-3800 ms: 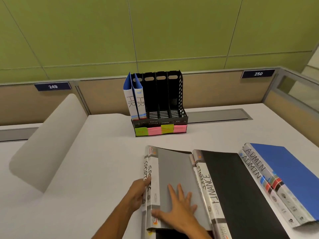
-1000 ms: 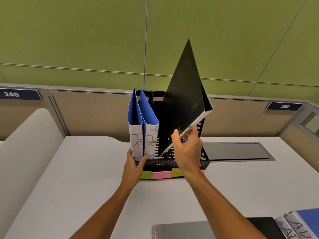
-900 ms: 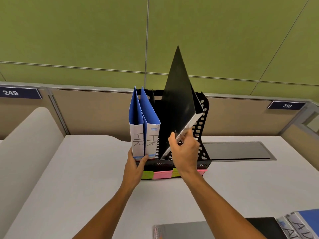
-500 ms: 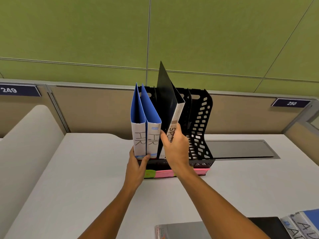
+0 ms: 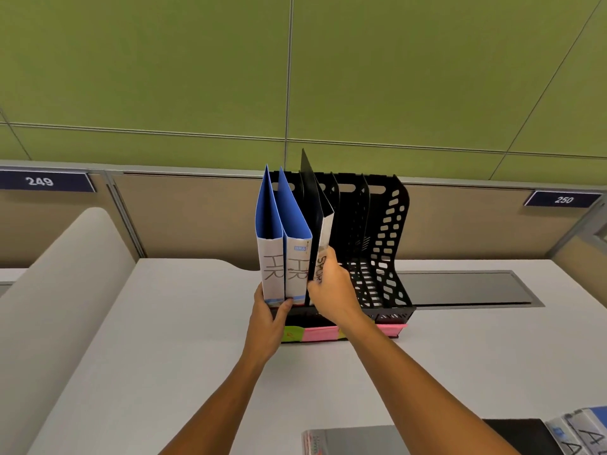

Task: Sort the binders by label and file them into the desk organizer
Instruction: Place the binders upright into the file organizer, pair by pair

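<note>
A black mesh desk organizer (image 5: 387, 238) stands at the back of the desk, with coloured sticky notes (image 5: 320, 333) along its front. Two blue binders labelled HR (image 5: 282, 244) stand in its left slot. A black binder labelled SPORTS (image 5: 317, 221) stands nearly upright in the second slot. My right hand (image 5: 331, 290) grips the lower part of its spine. My left hand (image 5: 267, 315) holds the organizer's front left corner, thumb against the base of the HR binders.
A grey binder (image 5: 348, 441), a black binder (image 5: 519, 435) and binders marked with an A (image 5: 581, 431) lie at the near right desk edge. A dark cable hatch (image 5: 466, 289) sits right of the organizer. A curved divider (image 5: 56, 290) rises on the left.
The black SPORTS binder went from lying on the desk to tilted above the organizer, then slid down into the second slot. My left hand stayed on the organizer's corner.
</note>
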### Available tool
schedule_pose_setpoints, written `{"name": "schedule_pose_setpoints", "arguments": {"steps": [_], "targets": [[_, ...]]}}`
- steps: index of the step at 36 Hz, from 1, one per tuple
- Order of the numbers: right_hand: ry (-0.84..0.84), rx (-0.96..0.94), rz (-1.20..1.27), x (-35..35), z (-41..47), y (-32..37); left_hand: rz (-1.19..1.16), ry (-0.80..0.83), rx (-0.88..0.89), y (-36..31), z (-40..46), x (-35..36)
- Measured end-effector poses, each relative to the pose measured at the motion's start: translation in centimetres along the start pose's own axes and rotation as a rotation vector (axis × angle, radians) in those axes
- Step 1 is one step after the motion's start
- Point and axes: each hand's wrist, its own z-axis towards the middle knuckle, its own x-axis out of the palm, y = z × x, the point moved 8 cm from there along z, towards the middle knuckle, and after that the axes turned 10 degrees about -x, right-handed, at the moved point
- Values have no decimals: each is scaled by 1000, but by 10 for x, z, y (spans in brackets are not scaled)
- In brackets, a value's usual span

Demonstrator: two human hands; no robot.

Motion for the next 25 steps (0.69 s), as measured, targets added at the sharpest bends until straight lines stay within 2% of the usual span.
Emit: {"name": "schedule_pose_setpoints", "arguments": {"steps": [3,8,14,25], "targets": [[85,-5,55,4,-7,3,57,7,0,2,-7,-2],[53,0,100,-1,-21,3,105,20,-16,6,-27,-3],[101,55,130,-3,-48,0,142,4,0,0,-53,-7],[89,96,78,-32,-142,-35,181,-1,-42,23,-131,2]]}}
